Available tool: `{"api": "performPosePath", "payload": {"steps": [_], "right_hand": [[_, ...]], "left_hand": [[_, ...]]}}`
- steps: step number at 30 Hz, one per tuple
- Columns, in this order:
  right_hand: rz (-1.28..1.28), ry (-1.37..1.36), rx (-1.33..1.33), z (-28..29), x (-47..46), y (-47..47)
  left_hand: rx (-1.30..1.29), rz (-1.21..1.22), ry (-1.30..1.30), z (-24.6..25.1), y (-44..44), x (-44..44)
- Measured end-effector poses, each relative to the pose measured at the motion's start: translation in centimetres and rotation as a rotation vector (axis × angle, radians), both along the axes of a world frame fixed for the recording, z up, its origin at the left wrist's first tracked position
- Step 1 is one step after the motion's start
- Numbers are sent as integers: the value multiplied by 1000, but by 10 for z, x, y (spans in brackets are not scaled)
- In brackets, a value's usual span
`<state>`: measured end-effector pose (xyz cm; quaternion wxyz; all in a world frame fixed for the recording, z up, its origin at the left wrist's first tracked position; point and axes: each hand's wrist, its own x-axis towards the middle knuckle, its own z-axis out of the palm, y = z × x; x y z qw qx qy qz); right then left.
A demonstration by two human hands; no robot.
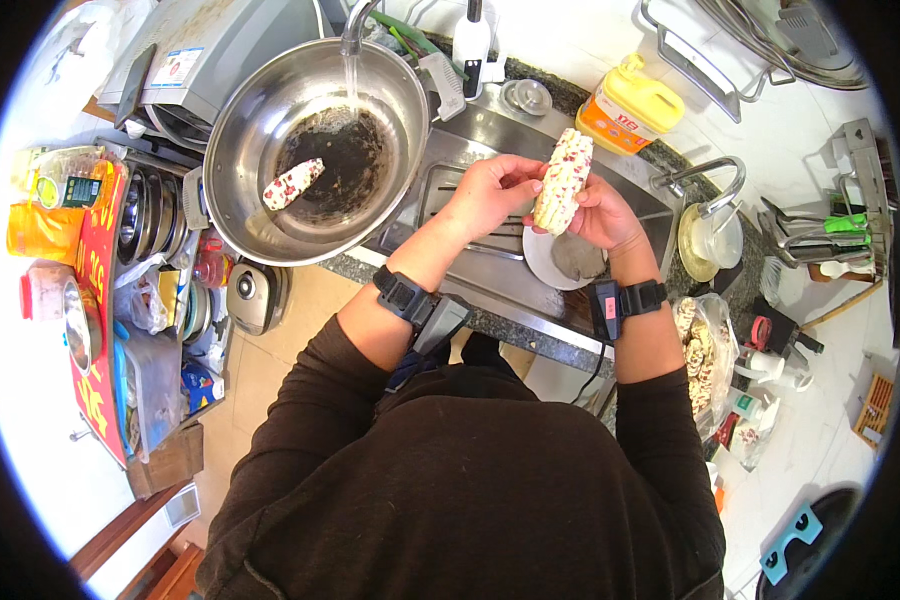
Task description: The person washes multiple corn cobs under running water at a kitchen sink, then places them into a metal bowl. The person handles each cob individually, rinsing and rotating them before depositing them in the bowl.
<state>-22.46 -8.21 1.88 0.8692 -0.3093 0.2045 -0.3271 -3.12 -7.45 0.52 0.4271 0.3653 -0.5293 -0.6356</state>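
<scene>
My right hand (606, 212) grips an ear of corn (563, 180) with white and dark-red kernels, held tilted above the sink. Close against the cob's left side is my left hand (493, 196), thumb and fingers bent together; whether they pinch anything is too small to tell. Below the corn, a white plate (541, 264) with a greyish round thing (579, 257) on it sits in the steel sink (487, 281). To the left, a large steel wok (232, 161) holds a shorter piece of corn (294, 184), while water (351, 79) runs into it from a faucet (352, 34).
A yellow detergent jug (634, 105) stands behind the sink, beside a second faucet (709, 184). Right of my arm lies a clear plastic bag (709, 352) of corn. A crowded shelf (150, 300) and a rice cooker (255, 296) are at left. Knives and utensils (821, 232) hang far right.
</scene>
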Motion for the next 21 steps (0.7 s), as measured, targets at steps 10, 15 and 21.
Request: {"api": "performPosePath", "payload": {"steps": [10, 15, 21], "right_hand": [[-76, 156, -63, -8, 3, -1], [-294, 252, -41, -17, -9, -10], [-383, 78, 48, -15, -29, -13]], "left_hand": [[39, 62, -130, -2, 2, 0], [-125, 59, -198, -11, 6, 3], [25, 34, 4, -40, -3, 18]]}}
